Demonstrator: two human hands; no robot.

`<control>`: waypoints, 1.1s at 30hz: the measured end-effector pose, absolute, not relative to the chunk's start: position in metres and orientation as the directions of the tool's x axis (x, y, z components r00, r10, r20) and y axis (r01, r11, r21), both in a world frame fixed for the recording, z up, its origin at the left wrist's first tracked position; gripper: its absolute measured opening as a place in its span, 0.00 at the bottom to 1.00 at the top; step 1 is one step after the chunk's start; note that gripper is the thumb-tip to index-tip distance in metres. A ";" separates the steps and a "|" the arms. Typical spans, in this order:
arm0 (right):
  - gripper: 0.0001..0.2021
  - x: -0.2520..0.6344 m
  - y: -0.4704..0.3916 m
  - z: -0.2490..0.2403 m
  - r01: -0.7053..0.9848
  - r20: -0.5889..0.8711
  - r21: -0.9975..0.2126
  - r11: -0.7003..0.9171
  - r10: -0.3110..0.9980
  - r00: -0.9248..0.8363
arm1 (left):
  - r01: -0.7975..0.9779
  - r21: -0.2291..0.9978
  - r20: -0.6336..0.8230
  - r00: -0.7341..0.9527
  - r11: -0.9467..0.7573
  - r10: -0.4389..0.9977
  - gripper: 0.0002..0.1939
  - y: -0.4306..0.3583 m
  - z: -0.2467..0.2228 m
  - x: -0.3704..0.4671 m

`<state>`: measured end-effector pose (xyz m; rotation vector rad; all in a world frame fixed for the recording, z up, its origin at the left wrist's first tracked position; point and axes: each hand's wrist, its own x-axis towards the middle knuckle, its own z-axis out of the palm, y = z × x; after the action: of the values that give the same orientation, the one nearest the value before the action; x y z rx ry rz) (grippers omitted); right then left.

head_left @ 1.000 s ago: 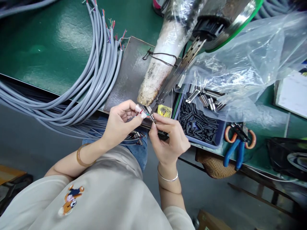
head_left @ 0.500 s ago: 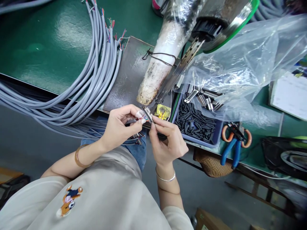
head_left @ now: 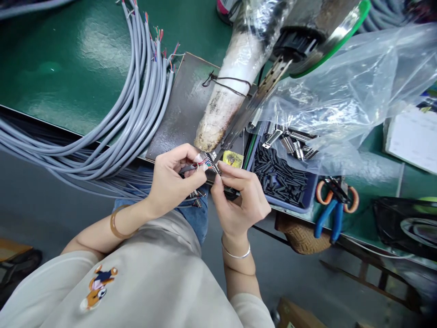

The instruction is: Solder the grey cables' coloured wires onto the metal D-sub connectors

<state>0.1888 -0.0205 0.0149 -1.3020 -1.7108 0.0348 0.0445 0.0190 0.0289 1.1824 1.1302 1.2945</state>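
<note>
My left hand (head_left: 175,176), with white covers on its thumb and fingertip, pinches the thin coloured wires (head_left: 205,163) at the end of a grey cable (head_left: 188,168). The wires meet the pins of a metal multi-pin connector (head_left: 215,165). My right hand (head_left: 241,196) is closed on the connector's right side with thumb and forefinger. Just above, the dark tip of a soldering iron (head_left: 235,127) reaches down to the connector, beside a white wrapped tube (head_left: 221,98). A yellow sponge (head_left: 233,159) lies just right of the connector.
Grey cables (head_left: 139,105) with stripped ends sweep across the left. At right stand a blue tray (head_left: 309,189) of black sleeves (head_left: 280,177), loose connectors (head_left: 293,139) under a plastic bag (head_left: 358,86), blue pliers (head_left: 329,216) and orange-handled scissors (head_left: 351,200). A brown board (head_left: 180,100) lies under the tube.
Both hands have lifted slightly, bringing the connector up under the iron's tip. The yellow piece seen on the sponge before is now out of sight.
</note>
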 end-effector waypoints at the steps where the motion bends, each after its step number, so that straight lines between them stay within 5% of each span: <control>1: 0.10 0.189 -0.020 0.015 0.732 0.652 -0.527 0.433 0.758 0.021 | -0.073 0.995 0.059 -0.020 -0.060 0.998 0.07 0.019 0.029 0.045; 8: 0.10 0.188 -0.019 0.023 0.746 0.657 -0.510 0.428 0.754 0.016 | -0.079 0.993 0.089 -0.037 -0.092 0.995 0.07 0.017 0.034 0.046; 18: 0.10 0.189 -0.025 0.022 0.767 0.661 -0.461 0.446 0.749 -0.039 | -0.111 0.992 -0.049 0.064 0.056 0.997 0.09 0.020 0.033 0.039; 24: 0.10 0.189 -0.024 0.020 0.722 0.624 -0.563 0.403 0.780 0.052 | -0.162 0.987 0.025 0.083 -0.011 0.996 0.07 0.015 0.030 0.038; 33: 0.10 0.186 -0.022 0.022 0.733 0.637 -0.543 0.410 0.770 0.042 | -0.065 0.997 0.048 0.027 -0.046 0.998 0.07 0.018 0.031 0.042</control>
<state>0.1857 -0.0219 0.0216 -1.3273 -1.6910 0.0470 0.0419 0.0178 0.0311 1.2096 1.1181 1.2520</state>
